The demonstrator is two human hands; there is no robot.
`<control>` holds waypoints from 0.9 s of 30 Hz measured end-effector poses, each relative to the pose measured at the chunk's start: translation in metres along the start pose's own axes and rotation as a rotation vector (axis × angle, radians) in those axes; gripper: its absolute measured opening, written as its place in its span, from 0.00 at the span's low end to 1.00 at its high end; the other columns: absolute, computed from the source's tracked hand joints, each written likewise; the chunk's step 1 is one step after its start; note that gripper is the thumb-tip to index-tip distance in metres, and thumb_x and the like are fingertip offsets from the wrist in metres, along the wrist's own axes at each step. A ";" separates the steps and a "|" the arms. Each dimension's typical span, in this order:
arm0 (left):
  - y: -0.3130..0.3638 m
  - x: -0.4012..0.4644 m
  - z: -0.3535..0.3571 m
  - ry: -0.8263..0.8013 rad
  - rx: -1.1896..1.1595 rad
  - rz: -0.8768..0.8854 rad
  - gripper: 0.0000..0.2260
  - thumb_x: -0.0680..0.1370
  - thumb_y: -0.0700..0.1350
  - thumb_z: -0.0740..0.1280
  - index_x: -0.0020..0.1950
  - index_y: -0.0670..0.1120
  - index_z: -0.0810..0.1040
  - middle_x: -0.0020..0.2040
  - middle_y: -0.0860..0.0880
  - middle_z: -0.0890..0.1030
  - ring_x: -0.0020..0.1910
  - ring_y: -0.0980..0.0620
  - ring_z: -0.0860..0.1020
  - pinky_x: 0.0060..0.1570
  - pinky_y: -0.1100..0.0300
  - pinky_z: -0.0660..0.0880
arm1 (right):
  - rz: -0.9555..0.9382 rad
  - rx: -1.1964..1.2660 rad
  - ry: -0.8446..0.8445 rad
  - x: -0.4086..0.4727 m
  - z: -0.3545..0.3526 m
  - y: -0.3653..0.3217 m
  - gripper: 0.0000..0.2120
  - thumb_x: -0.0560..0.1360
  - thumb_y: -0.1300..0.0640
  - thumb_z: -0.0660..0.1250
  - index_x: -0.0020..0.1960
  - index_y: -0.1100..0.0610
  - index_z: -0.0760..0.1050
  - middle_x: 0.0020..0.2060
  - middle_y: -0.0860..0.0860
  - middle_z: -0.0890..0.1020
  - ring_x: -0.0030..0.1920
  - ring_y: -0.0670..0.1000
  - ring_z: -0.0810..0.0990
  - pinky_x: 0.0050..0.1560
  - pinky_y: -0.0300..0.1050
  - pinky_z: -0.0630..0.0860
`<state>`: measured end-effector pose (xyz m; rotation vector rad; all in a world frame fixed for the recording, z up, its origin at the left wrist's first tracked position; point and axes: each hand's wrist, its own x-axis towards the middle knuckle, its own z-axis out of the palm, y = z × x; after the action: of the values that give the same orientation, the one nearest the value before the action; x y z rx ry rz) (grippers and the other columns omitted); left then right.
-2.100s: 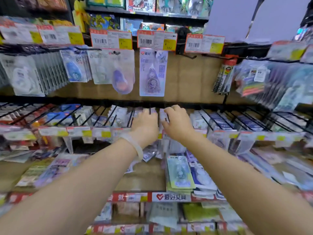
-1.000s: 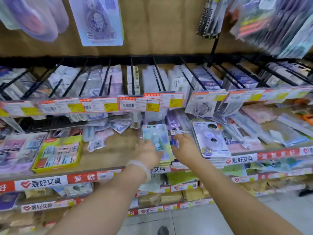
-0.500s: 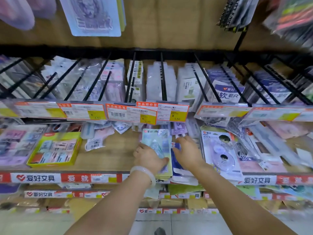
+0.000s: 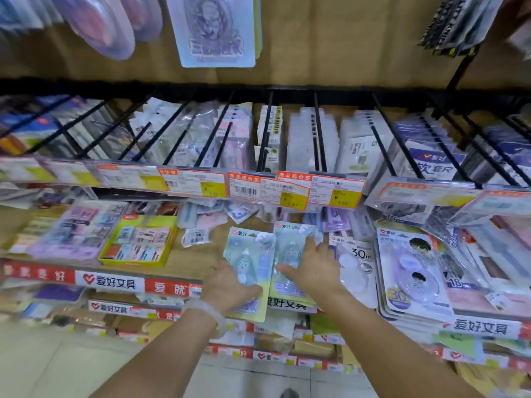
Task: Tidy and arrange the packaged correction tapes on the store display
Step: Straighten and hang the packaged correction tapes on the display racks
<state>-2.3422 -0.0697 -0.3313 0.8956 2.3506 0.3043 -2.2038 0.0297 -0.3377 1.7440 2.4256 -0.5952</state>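
Both hands are down on the wooden shelf (image 4: pixel 198 254), right in the middle of the view. The left hand (image 4: pixel 227 285) grips a green-and-blue correction tape pack (image 4: pixel 250 254), thumb curled over its lower face, the pack's bottom edge hanging out past the shelf's front lip. At three o'clock from it, touching edge to edge, lies a second green pack (image 4: pixel 290 248), and the right hand (image 4: pixel 313 268) lies on it with fingers spread and fairly straight, pressing rather than grasping. Further toward three o'clock sits a white 30 m tape pack (image 4: pixel 359 265), then a stack of cartoon-printed packs (image 4: pixel 413 271). Out at nine o'clock from the left hand, a yellow tray of erasers (image 4: pixel 140 239) sits well apart. At twelve o'clock, orange-and-yellow price tags (image 4: pixel 267 191) front a row of black hanging pegs (image 4: pixel 265 130) loaded with blurred packets.
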 end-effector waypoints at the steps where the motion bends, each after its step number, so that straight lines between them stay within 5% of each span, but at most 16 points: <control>1: -0.004 -0.001 -0.003 0.007 -0.007 -0.005 0.41 0.67 0.55 0.74 0.70 0.40 0.57 0.63 0.42 0.67 0.64 0.44 0.67 0.57 0.58 0.68 | 0.011 -0.003 -0.004 0.001 0.001 -0.005 0.48 0.69 0.31 0.63 0.75 0.58 0.51 0.70 0.61 0.63 0.70 0.62 0.62 0.64 0.53 0.67; 7: -0.020 -0.003 -0.013 0.103 -0.109 -0.042 0.38 0.67 0.56 0.75 0.67 0.39 0.61 0.63 0.42 0.69 0.63 0.44 0.69 0.57 0.56 0.69 | 0.126 0.071 -0.049 0.006 0.010 -0.019 0.51 0.68 0.33 0.67 0.76 0.58 0.45 0.69 0.64 0.63 0.69 0.63 0.61 0.64 0.55 0.67; 16: -0.053 -0.012 -0.020 0.199 -0.193 0.081 0.39 0.67 0.56 0.75 0.68 0.38 0.61 0.62 0.42 0.69 0.61 0.44 0.70 0.52 0.58 0.69 | 0.326 0.257 0.052 0.005 0.025 -0.028 0.46 0.66 0.41 0.72 0.73 0.58 0.50 0.66 0.64 0.65 0.66 0.63 0.64 0.62 0.55 0.67; 20: -0.070 -0.025 -0.029 0.229 -0.153 0.153 0.38 0.67 0.57 0.74 0.66 0.38 0.61 0.52 0.45 0.71 0.50 0.49 0.70 0.41 0.61 0.67 | 0.306 0.282 0.135 -0.006 0.020 -0.030 0.49 0.64 0.46 0.74 0.74 0.58 0.50 0.65 0.63 0.64 0.66 0.63 0.62 0.61 0.56 0.69; 27: -0.092 -0.043 -0.044 0.241 -0.153 0.208 0.38 0.65 0.55 0.76 0.65 0.40 0.63 0.56 0.43 0.73 0.55 0.45 0.73 0.43 0.59 0.70 | 0.225 0.336 0.102 -0.051 0.019 -0.036 0.53 0.64 0.46 0.75 0.76 0.59 0.45 0.73 0.58 0.57 0.72 0.61 0.57 0.68 0.53 0.63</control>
<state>-2.3919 -0.1675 -0.3145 1.0806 2.4111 0.7015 -2.2228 -0.0327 -0.3307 2.1874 2.2466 -0.9498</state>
